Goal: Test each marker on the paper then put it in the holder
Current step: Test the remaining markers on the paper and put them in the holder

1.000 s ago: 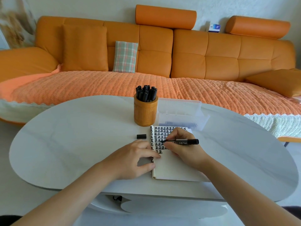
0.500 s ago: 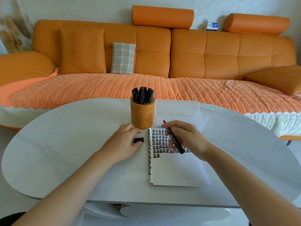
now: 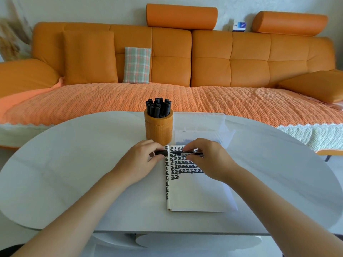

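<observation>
1. Step, seemingly: recapping. Left hand (image 3: pixel 143 159) pinches small black cap (image 3: pixel 161 152); right hand (image 3: pixel 210 161) grips slim black marker (image 3: pixel 193 154) above inked white paper (image 3: pixel 194 193).
2. Next: seat cap squarely, then drop marker into orange woven holder (image 3: pixel 158 130).

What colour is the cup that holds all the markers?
The holder is orange-brown with a fine woven-looking texture; the head view shows it.

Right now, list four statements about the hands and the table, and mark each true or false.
1. The left hand pinches a black cap. True.
2. The holder stands empty. False: black markers fill it.
3. The right hand holds a marker over the paper. True.
4. The paper is blank. False: rows of black marks cover its upper part.
</observation>
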`<state>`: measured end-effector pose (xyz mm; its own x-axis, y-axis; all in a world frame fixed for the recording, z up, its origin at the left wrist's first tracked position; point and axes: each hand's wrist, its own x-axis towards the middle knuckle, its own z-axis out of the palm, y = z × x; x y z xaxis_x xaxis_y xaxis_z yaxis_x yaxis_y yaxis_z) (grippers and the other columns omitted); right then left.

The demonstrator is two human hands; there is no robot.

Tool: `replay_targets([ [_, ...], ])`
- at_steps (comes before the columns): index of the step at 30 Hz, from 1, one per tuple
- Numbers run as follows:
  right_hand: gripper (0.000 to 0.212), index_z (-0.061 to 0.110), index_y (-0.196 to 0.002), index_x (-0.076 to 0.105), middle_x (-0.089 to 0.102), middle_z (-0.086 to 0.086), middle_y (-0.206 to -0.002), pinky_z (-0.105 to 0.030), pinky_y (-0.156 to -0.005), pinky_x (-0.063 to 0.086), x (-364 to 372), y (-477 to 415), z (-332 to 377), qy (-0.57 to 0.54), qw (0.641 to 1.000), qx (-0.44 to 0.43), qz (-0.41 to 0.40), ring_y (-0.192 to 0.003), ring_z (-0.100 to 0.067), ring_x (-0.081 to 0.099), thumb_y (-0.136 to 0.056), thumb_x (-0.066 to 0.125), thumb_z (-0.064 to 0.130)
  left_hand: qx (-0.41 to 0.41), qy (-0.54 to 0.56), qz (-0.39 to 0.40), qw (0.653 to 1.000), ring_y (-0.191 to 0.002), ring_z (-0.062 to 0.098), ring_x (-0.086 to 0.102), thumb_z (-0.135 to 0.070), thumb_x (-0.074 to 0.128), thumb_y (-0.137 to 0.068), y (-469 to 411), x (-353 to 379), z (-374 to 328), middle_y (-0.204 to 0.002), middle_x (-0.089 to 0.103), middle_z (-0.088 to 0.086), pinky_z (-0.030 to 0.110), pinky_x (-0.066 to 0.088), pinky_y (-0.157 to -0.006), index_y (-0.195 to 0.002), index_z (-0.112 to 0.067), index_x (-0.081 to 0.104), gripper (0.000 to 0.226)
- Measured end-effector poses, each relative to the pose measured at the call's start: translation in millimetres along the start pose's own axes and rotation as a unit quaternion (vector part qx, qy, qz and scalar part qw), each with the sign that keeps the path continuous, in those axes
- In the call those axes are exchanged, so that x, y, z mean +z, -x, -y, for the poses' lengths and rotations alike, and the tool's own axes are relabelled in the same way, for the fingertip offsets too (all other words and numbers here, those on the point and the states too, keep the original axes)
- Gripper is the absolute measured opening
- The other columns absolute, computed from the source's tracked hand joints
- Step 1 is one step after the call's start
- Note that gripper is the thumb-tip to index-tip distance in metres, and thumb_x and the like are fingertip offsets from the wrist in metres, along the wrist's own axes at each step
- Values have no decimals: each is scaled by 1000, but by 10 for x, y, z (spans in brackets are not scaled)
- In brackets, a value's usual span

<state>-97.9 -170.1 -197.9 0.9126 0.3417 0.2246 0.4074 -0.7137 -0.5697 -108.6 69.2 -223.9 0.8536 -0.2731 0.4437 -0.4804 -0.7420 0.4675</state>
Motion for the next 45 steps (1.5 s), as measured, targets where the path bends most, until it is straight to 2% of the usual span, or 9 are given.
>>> replay_targets([
  [9, 18, 35, -107, 69, 60, 21, -94, -28, -78, 50, 80, 23, 42, 20, 999, -34, 18, -83, -6, 58, -90, 67, 28, 24, 0, 23, 999, -85, 6, 53, -23, 65, -91, 21, -1, -113, -90, 57, -14, 23, 45, -72, -109, -23, 69, 19],
  [15, 23, 29, -106, 66, 57, 14, -94, -14, -67, 38, 138, 24, 14, 23, 994, -103, 6, -74, 0, 52, -84, 73, 24, 32, 11, 44, 998, -84, 0, 49, -24, 61, -94, -3, -6, -161, -85, 55, -13, 13, 35, -68, -109, -21, 69, 17],
  [23, 12, 24, -98, 71, 61, 12, -85, -19, -61, 40, 173, 38, 44, 43, 988, -142, -40, -71, -4, 51, -87, 71, 26, 79, 2, 45, 996, -79, -3, 46, -23, 64, -90, -66, -101, -164, -76, 49, -19, 13, 35, -69, -101, -17, 75, 16],
  [29, 12, 24, -87, 67, 58, 6, -71, -34, -60, 42, 149, 36, 91, 38, 992, -120, 15, -69, -14, 52, -94, 60, 31, 112, -35, 33, 993, -75, 6, 44, -32, 57, -87, -84, -95, -206, -73, 52, -6, 29, 41, -64, -87, -12, 73, 25],
  [34, 16, 26, -90, 67, 56, 5, -71, -34, -61, 41, 139, 1, 147, 19, 994, -108, 19, -69, -14, 52, -98, 54, 31, 127, -37, 30, 991, -76, 6, 46, -32, 59, -88, -157, -214, -215, -74, 56, -6, 29, 41, -67, -88, -14, 74, 23],
  [37, 20, 29, -101, 68, 52, 9, -76, -29, -65, 43, 142, -50, 206, 6, 994, -109, -8, -74, -10, 52, -101, 48, 30, 118, -32, 10, 992, -81, 4, 50, -25, 70, -87, -243, -292, -205, -81, 59, -10, 26, 44, -72, -97, -20, 75, 12],
  [40, 24, 23, -116, 69, 55, 6, -85, -22, -68, 42, 97, -172, 249, -48, 993, -102, -27, -78, -9, 54, -102, 49, 23, 87, -10, -37, 995, -87, 3, 52, -26, 70, -87, -358, -373, -170, -90, 58, -14, 21, 44, -77, -106, -24, 70, 19],
  [43, 18, 21, -110, 71, 56, 3, -91, -14, -67, 38, -4, -329, 314, -90, 990, -71, -81, -77, -5, 53, -97, 57, 18, 31, 15, -109, 993, -94, 4, 52, -29, 60, -93, -513, -452, -106, -100, 56, -12, 16, 40, -79, -120, -25, 62, 27],
  [45, 14, 25, -105, 70, 57, 4, -88, -12, -62, 37, -86, -452, 362, -144, 983, -36, -111, -69, -1, 51, -97, 60, 19, -1, 12, -157, 987, -99, 9, 50, -27, 57, -94, -627, -478, -38, -107, 55, -10, 21, 42, -85, -125, -23, 57, 32],
])
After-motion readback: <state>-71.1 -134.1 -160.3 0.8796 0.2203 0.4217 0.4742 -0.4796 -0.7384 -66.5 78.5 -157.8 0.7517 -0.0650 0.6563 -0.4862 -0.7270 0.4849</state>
